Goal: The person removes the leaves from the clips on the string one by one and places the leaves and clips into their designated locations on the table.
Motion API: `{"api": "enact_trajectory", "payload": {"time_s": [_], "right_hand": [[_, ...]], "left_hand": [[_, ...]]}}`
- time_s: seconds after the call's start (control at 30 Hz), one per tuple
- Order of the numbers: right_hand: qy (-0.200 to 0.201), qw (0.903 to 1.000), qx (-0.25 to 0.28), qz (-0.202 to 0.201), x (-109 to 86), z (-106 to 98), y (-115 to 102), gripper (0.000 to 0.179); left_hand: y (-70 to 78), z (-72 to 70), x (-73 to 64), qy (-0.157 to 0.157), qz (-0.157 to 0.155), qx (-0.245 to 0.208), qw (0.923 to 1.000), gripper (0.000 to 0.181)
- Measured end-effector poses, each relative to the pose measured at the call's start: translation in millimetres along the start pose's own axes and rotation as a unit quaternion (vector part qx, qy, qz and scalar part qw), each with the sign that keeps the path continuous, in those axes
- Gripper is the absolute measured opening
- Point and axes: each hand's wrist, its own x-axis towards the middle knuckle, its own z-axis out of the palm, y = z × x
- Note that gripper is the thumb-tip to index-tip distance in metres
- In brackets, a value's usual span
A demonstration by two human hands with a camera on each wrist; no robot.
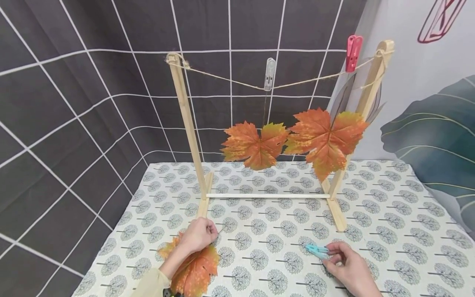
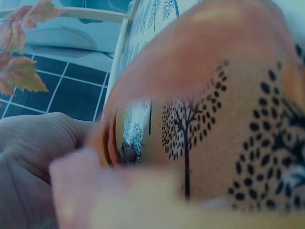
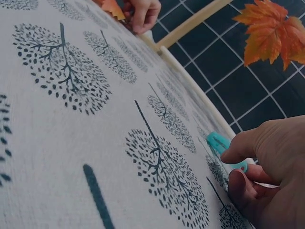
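My left hand (image 1: pixel 198 235) pinches the thin stem of an orange maple-like leaf (image 1: pixel 196 270), which lies partly under the wrist. In the left wrist view a blurred leaf (image 2: pixel 205 47) fills much of the picture and hides part of the fingers. My right hand (image 1: pixel 350 266) holds a turquoise clothespin (image 1: pixel 315 250) between thumb and fingers, just above the cloth. The same clothespin (image 3: pixel 219 143) shows beside the fingers in the right wrist view.
Behind the hands stands a wooden frame (image 1: pixel 191 132) with a twine line (image 1: pixel 226 79). A clear clothespin (image 1: pixel 269 74) and a pink clothespin (image 1: pixel 353 53) clip two leaves, one (image 1: pixel 256 146) left of the other (image 1: pixel 326 138). A tree-print cloth (image 1: pixel 259 260) covers the table.
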Motion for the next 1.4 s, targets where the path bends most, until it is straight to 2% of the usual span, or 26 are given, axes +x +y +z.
{"api": "enact_trajectory", "payload": {"time_s": [0.37,0.5,0.63,1.1,1.4], "right_hand": [[0.049,0.9959,-0.032,-0.069,-1.1,3.9,2.3,0.040],[0.058,0.9942,-0.035,-0.083,-0.3,5.1,2.5,0.039],[0.062,0.9934,-0.039,-0.088,-0.3,5.8,2.3,0.038],[0.061,0.9930,-0.042,-0.092,-0.8,7.6,4.0,0.037],[0.059,0.9933,-0.039,-0.092,-2.4,8.0,4.7,0.039]], "left_hand": [[1.4,0.2,0.9,0.004,-0.004,0.007,1.0000,0.013],[-0.1,0.5,2.5,0.007,0.003,0.011,0.9999,0.013],[-0.4,0.5,3.0,0.008,0.007,0.012,0.9999,0.012],[1.6,1.1,-0.7,0.008,-0.011,0.034,0.9993,0.010],[2.2,0.3,-5.4,0.010,-0.004,0.032,0.9994,0.011]]}}
